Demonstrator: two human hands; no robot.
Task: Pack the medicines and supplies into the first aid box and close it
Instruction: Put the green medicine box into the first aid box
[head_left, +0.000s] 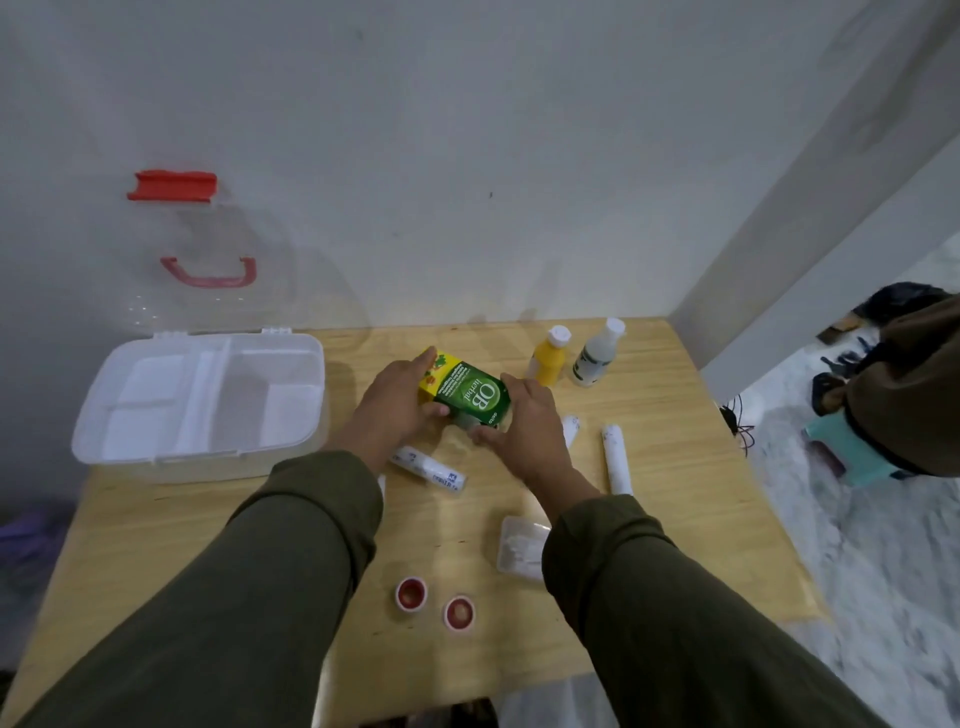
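I am seeing both hands gripping the green and yellow medicine box (464, 396) near the tabletop's (208, 519) far edge, left hand (396, 402) on its yellow end, right hand (524, 418) on its green end. The first aid box (200, 397) is sitting open at the far left corner, its compartments bare. Two bottles (548, 358) are standing by the far right corner.
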